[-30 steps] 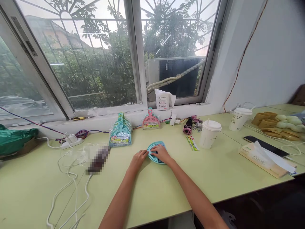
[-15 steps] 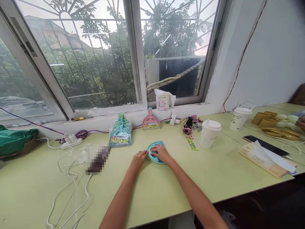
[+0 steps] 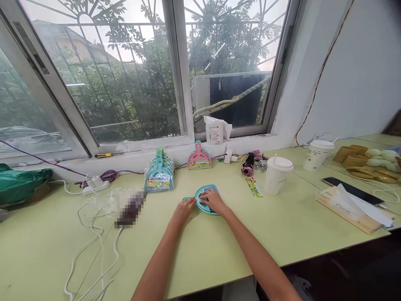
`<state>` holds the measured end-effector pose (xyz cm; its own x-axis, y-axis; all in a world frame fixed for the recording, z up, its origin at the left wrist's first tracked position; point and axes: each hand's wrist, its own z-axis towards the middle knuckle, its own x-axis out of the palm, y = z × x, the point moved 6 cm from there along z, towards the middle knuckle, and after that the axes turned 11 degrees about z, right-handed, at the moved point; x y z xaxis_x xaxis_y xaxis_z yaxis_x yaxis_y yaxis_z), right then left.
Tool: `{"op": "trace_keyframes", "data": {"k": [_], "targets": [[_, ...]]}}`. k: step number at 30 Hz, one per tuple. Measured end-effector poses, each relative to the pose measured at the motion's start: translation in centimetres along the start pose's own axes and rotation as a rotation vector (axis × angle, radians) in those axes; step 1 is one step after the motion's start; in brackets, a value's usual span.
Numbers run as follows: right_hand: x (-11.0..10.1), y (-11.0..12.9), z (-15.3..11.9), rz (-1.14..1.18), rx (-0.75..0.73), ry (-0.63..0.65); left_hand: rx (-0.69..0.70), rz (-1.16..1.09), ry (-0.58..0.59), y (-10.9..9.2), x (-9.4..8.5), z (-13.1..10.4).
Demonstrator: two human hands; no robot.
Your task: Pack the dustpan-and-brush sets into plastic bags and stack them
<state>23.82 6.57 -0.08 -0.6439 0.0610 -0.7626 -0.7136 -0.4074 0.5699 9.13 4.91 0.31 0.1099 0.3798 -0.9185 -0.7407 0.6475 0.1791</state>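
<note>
A small turquoise dustpan with a matching hand brush set in it lies flat on the table, its handle pointing left. My left hand is closed around the handle where it meets the pan. Bent fingers of my right hand press on the brush and pan from above, with the thumb close to my left fingertips. Part of the set is hidden under both hands. Behind it, several wrapped turquoise dustpan sets lean in a stack, and beside them stand pink dustpan sets.
To the right are a printed label strip, a lidded paper cup, another cup, a tissue pack and a phone. White cables and a power strip lie on the left. A window sill runs behind.
Both hands stay on the turquoise dustpan and brush in nearly the same pose. The whole view has shifted slightly.
</note>
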Motion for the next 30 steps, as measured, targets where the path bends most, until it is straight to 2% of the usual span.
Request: {"op": "trace_keyframes", "data": {"k": [5, 7, 10, 11, 12, 13, 15, 17, 18, 20, 23, 25, 27, 28, 30], "targets": [[-0.8, 0.9, -0.4, -0.012, -0.005, -0.018, 0.003, -0.124, -0.091, 0.1, -0.3, -0.2], [-1.5, 1.5, -0.5, -0.008, 0.01, -0.046, -0.047, -0.216, -0.192, 0.4, -1.3, -0.1], [-2.4, 2.2, -0.7, 0.06, 0.074, -0.163, -0.319, -0.452, -0.44, 1.8, -3.1, -0.2], [-2.7, 2.3, -0.8, 0.092, 0.108, -0.231, -0.429, -0.587, -0.497, 2.3, -3.2, -0.3], [-2.9, 2.3, -0.9, 0.122, 0.147, -0.308, -0.519, -0.762, -0.499, 2.5, -2.9, -0.2], [-3.0, 2.3, -1.0, 0.148, 0.185, -0.389, -0.571, -0.964, -0.438, 2.2, -2.1, 0.1], [-3.1, 2.1, -1.1, 0.192, 0.232, -0.507, -0.585, -1.342, -0.205, 0.6, 0.0, 0.9], [-3.1, 1.7, -0.8, 0.235, 0.225, -0.52, -0.585, -1.565, -0.005, -1.1, 1.6, 1.3], [-3.3, 1.2, -0.7, 0.255, 0.22, -0.504, -0.614, -1.613, 0.034, -1.4, 2.2, 1.3], [-4.5, -0.5, -0.8, 0.252, 0.253, -0.513, -0.717, -1.646, 0.025, -1.0, 3.1, 1.0], [-8.3, -5.0, -2.9, 0.046, 0.431, -0.713, -0.866, -1.631, -0.069, 1.4, 3.7, 0.3], [-10.2, -8.2, -4.7, -0.13, 0.599, -0.759, -0.943, -1.604, -0.154, 3.4, 3.8, -0.3], [-10.8, -11.0, -6.1, -0.208, 0.742, -0.687, -0.988, -1.57, -0.225, 5.2, 3.8, -0.8], [-10.7, -11.8, -6.3, -0.214, 0.764, -0.628, -0.997, -1.554, -0.254, 5.9, 3.8, -1.0], [-9.9, -12.2, -5.8, -0.18, 0.706, -0.502, -1.0, -1.536, -0.29, 6.8, 3.9, -1.2]]}}
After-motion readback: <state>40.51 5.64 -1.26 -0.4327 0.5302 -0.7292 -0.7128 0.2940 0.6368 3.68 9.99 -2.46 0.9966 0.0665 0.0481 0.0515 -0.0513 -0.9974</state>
